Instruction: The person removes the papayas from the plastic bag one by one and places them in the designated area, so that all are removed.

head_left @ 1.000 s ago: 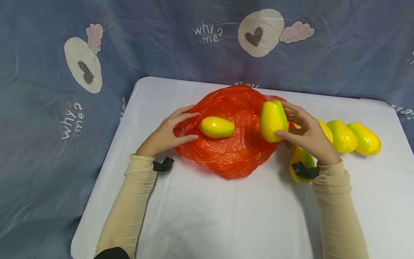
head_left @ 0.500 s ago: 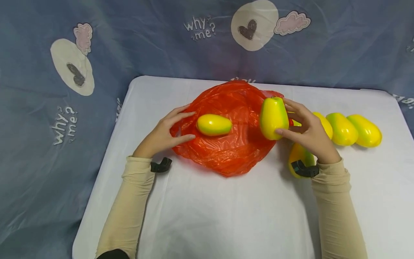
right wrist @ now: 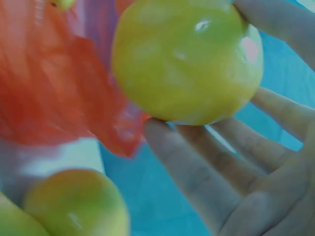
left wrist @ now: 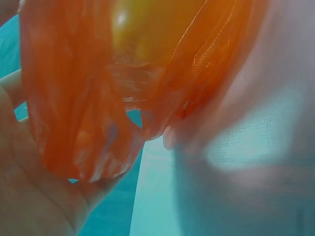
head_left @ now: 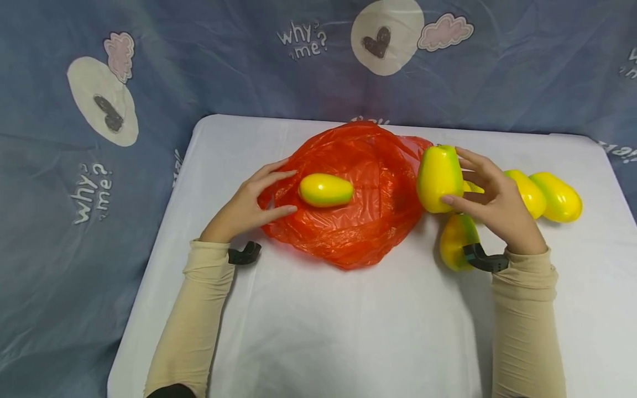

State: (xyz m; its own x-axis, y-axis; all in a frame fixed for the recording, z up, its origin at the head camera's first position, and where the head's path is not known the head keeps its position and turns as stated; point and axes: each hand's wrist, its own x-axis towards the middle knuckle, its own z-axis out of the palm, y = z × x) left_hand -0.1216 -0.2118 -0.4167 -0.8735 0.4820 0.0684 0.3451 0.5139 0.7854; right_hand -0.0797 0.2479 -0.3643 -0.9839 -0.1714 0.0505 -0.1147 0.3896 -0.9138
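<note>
My right hand [head_left: 497,193] holds a glossy yellow-green papaya [head_left: 440,179] between thumb and fingers, stem end up, by the right rim of a red plastic bag [head_left: 368,243]. The right wrist view shows the fingers round this papaya [right wrist: 187,59]. A second papaya [head_left: 325,190] lies on its side within the spread bag. At the bag's left rim, my left hand [head_left: 246,204] has thumb and fingers spread apart, touching the plastic. The left wrist view has the bag [left wrist: 78,108] in front of the palm, hiding part of the fingers.
More papayas lie on the white-covered table [head_left: 358,331] to the right: one papaya [head_left: 455,246] below my right hand, another papaya [head_left: 555,197] farther right, others partly hidden by the hand. A blue printed cloth [head_left: 239,61] hangs behind and to the left.
My right hand has moved to the right with the papaya, away from the bag's middle. The left hand keeps its place at the bag's rim. The head view has shifted slightly.
</note>
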